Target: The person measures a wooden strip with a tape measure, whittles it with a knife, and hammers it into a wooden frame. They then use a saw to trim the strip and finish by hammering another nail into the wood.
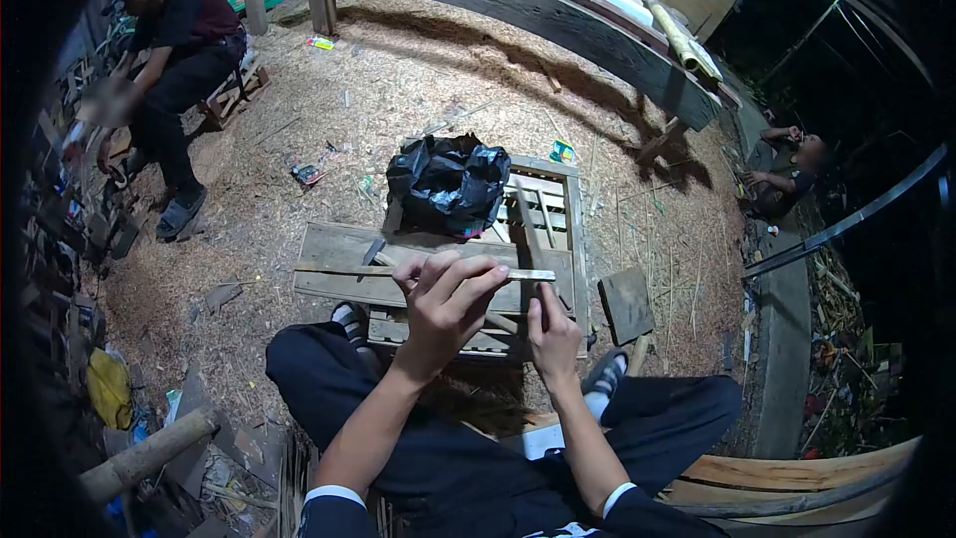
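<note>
Hands (pixel 445 307) at strip (pixel 530 276) over slatted platform (pixel 573 187); open floor (pixel 244 204) past left edge.

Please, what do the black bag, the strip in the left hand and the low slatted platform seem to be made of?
Black bag: likely thin plastic, glossy, from its crinkles and bright highlights.
Strip: probably bare wood or bamboo, pale and straight; I cannot tell which.
Low slatted platform: apparently unfinished wood, given its dull, worn-looking boards.
</note>
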Available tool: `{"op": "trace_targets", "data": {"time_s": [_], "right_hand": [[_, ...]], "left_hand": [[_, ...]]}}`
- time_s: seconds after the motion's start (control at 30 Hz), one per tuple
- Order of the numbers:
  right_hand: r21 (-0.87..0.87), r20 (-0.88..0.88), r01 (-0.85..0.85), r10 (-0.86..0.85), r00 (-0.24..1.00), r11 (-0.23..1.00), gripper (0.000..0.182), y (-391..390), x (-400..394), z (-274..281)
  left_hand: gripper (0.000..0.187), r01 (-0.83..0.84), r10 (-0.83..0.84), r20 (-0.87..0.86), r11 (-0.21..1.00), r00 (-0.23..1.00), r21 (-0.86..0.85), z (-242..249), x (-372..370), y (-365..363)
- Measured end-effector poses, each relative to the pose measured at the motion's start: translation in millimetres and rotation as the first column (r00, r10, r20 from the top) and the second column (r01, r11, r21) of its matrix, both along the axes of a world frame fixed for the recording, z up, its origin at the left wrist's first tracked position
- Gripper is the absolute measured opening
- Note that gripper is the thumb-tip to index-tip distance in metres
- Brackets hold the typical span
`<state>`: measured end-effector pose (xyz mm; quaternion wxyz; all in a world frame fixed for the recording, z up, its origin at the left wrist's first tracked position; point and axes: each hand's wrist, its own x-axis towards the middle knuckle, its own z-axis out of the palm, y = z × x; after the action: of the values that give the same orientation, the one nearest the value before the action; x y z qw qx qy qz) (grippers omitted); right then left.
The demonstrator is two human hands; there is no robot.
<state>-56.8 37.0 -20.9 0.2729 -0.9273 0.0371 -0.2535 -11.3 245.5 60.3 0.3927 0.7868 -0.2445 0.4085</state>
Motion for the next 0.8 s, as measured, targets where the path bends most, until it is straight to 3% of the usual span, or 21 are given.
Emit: {"op": "trace_targets", "data": {"time_s": [0.03,0.1,0.2,0.3,0.4,0.43,0.5,0.53,0.63,0.8], "right_hand": [[0.003,0.0,0.0,0.0,1.0,1.0,0.038,-2.6,0.6,-1.1],[-0.12,-0.196,-0.175,0.149,0.969,0.977,0.037,-11.1,-0.5,-2.5],[-0.106,-0.115,-0.24,0.228,0.967,0.965,0.038,-29.7,-0.4,5.5],[0.001,-0.029,-0.238,0.238,0.971,0.971,0.043,-41.3,3.2,58.6],[-0.124,0.157,-0.367,0.383,0.91,0.922,0.046,-64.1,18.9,78.8],[-0.105,0.16,-0.359,0.372,0.914,0.927,0.046,-66.6,21.4,85.8],[-0.256,0.18,-0.49,0.539,0.823,0.833,0.048,-70.7,27.1,98.1],[-0.288,0.147,-0.522,0.576,0.804,0.803,0.05,-72.4,28.8,98.6],[-0.389,0.201,-0.529,0.63,0.75,0.754,0.046,-79.4,39.7,74.7],[-0.3,0.177,-0.532,0.594,0.784,0.792,0.042,-96.8,39.6,53.0]], "left_hand": [[0.033,0.002,-0.002,0.006,1.0,1.0,0.009,0.8,0.2,-0.6],[0.033,0.001,-0.001,0.008,1.0,1.0,0.024,-0.1,-0.6,-2.2],[0.032,0.068,-0.065,-0.042,0.995,0.997,0.069,-2.0,2.4,-8.5],[0.032,0.072,-0.068,-0.044,0.992,0.997,0.105,-12.5,6.0,-16.9],[0.038,0.096,-0.089,-0.051,0.982,0.995,0.164,-13.8,10.9,-25.4],[0.038,0.105,-0.097,-0.057,0.978,0.994,0.182,-16.4,11.6,-28.8],[0.038,0.147,-0.129,-0.091,0.96,0.987,0.237,-24.2,15.7,-34.6],[0.029,0.146,-0.128,-0.083,0.952,0.988,0.269,-25.7,17.6,-38.9],[0.029,0.164,-0.128,-0.118,0.912,0.985,0.377,-33.5,18.3,-52.1],[0.032,0.201,-0.154,-0.146,0.892,0.977,0.404,-34.6,19.3,-68.5]]}}
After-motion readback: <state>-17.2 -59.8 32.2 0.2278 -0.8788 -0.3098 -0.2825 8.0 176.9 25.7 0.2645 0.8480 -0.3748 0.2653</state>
